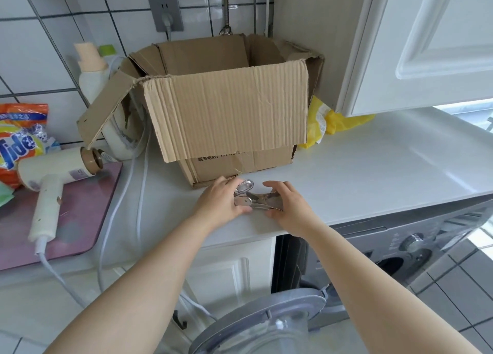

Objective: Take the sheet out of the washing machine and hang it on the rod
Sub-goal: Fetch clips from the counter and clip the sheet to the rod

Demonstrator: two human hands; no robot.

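Washer door cropped; hands half-cover clips.

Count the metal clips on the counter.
2 shiny metal spring clips, stacked between the left hand and right hand, before the brown cardboard box; others may be hidden inside it.

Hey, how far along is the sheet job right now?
Done: the washing machine door stands open. In hand: the left hand and right hand are both on metal clips lying on the countertop in front of the cardboard box. Left: no sheet or rod is in view, so whether the sheet is out or hung cannot be told.
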